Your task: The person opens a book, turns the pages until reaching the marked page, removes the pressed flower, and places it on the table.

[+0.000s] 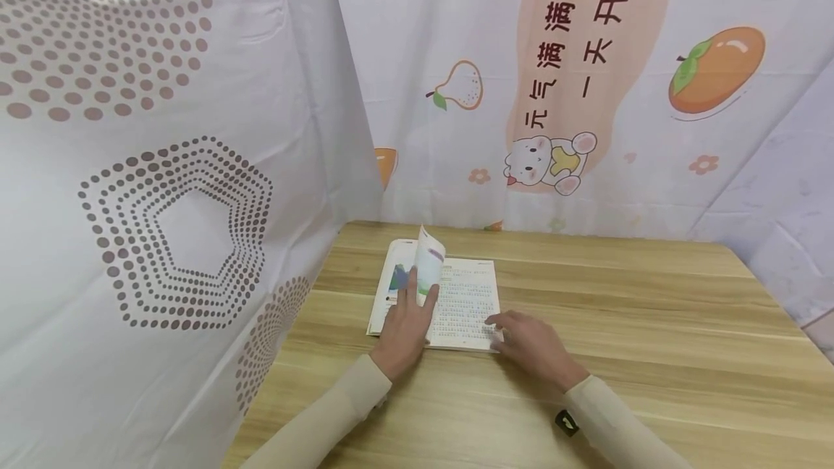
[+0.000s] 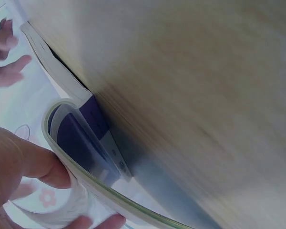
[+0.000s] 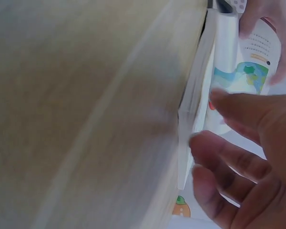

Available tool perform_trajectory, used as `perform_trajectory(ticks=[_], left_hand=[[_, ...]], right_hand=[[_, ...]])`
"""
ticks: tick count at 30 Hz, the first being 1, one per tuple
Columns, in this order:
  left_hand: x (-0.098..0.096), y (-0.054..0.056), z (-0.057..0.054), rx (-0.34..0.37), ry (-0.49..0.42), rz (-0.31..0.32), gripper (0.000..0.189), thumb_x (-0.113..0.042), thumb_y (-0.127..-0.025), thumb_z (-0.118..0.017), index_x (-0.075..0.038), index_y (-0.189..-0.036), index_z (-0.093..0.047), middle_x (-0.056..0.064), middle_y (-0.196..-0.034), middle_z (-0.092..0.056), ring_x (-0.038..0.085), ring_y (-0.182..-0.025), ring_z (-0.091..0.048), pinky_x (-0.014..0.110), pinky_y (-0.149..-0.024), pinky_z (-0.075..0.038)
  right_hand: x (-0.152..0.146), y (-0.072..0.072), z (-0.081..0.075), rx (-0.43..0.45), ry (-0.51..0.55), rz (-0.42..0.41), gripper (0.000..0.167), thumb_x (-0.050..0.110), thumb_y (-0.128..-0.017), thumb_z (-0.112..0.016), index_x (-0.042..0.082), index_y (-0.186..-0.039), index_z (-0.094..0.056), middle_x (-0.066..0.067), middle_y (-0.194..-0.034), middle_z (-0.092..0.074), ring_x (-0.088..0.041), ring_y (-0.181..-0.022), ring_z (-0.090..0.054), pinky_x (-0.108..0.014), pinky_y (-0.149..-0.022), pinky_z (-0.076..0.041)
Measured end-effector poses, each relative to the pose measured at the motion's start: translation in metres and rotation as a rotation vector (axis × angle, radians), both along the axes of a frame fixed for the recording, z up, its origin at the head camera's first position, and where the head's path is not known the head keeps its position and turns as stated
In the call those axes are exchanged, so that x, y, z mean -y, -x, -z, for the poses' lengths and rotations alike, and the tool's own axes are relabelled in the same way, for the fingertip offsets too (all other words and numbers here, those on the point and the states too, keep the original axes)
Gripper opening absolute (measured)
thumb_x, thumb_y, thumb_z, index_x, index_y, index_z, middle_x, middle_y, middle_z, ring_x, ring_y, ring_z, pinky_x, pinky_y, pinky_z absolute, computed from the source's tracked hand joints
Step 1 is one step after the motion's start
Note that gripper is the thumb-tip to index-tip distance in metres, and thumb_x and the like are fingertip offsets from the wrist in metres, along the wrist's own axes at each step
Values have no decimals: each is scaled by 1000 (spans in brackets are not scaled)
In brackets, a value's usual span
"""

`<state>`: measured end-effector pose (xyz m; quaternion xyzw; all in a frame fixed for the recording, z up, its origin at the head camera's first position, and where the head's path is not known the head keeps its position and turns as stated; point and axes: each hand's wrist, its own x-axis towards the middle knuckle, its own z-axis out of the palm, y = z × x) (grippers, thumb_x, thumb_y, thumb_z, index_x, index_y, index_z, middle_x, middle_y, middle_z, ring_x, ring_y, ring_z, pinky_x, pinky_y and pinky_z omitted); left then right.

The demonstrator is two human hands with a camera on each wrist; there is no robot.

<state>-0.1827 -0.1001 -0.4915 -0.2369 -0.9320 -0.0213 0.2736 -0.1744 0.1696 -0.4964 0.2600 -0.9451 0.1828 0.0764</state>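
Note:
An open book [image 1: 465, 302] lies on the table, printed text on its right page and a coloured picture on the left. One page [image 1: 430, 255] stands up, curved, near the middle. My left hand [image 1: 405, 328] rests on the left part with its fingers extended, touching the raised page. In the left wrist view, the left thumb [image 2: 50, 169] lies against a bent stack of pages [image 2: 128, 202]. At the lower right corner of the book is my right hand [image 1: 537, 346], its fingers loosely bent. The right wrist view shows nothing between the right fingers [image 3: 219, 152].
The wood-grain table [image 1: 625, 295] extends to the right. A white dotted curtain [image 1: 195, 237] hangs along the left side, and a printed fruit curtain [image 1: 456, 129] hangs behind the table. Beside the right sleeve is a small dark object [image 1: 567, 423].

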Motion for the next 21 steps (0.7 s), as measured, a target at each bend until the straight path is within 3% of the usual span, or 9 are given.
perform_trajectory(ticks=[3, 6, 9, 12, 14, 16, 21], left_hand=[[3, 1, -1, 10, 50, -24, 62, 11, -76, -80, -9, -132, -63, 32, -156, -34, 52, -129, -49, 52, -75, -58], [4, 1, -2, 23, 125, -51, 47, -2, -78, -86, -13, -121, -72, 23, -157, -40, 54, -143, -33, 69, -97, -45], [5, 0, -2, 24, 181, -49, 34, -11, -82, -86, -14, -115, -75, 16, -146, -56, 47, -143, -37, 68, -106, -38], [5, -3, -4, 48, 215, -40, 37, -21, -81, -87, -13, -115, -73, 12, -130, -66, 37, -127, -54, 53, -98, -49], [5, -4, -5, 64, 217, -30, 41, -27, -80, -87, -12, -115, -72, 10, -123, -69, 32, -111, -62, 43, -85, -54], [4, -5, -6, 71, 219, -31, 35, -27, -85, -84, -11, -113, -72, 9, -117, -69, 28, -97, -64, 37, -72, -54], [4, -5, -4, 25, 201, -27, 25, -30, -95, -71, -9, -107, -73, 10, -109, -70, 28, -86, -65, 36, -65, -55]], right_hand=[[2, 0, 2, 2, -57, -18, 41, 37, -83, -86, 17, -116, -74, 0, -113, -70, -12, -85, -65, -37, -69, -56], [3, 0, 3, -18, -75, -32, 38, 41, -80, -87, 19, -110, -76, 3, -110, -67, -6, -77, -55, -30, -62, -50], [2, 0, 3, -30, -75, -42, 31, 39, -81, -87, 21, -104, -77, 4, -108, -66, -4, -72, -50, -25, -59, -45], [1, 1, 4, -39, -81, -52, 25, 37, -83, -86, 21, -101, -78, 4, -107, -67, -4, -68, -47, -23, -58, -43], [1, 1, 4, -46, -84, -61, 22, 35, -84, -85, 21, -100, -78, 3, -107, -67, -3, -68, -48, -23, -58, -44], [0, 1, 3, -60, -86, -71, 20, 34, -85, -85, 21, -98, -78, 3, -106, -68, -3, -70, -53, -24, -59, -47], [-1, 1, 3, -107, -81, -105, 12, 29, -86, -84, 22, -94, -79, 5, -103, -69, -8, -80, -66, -28, -65, -54]])
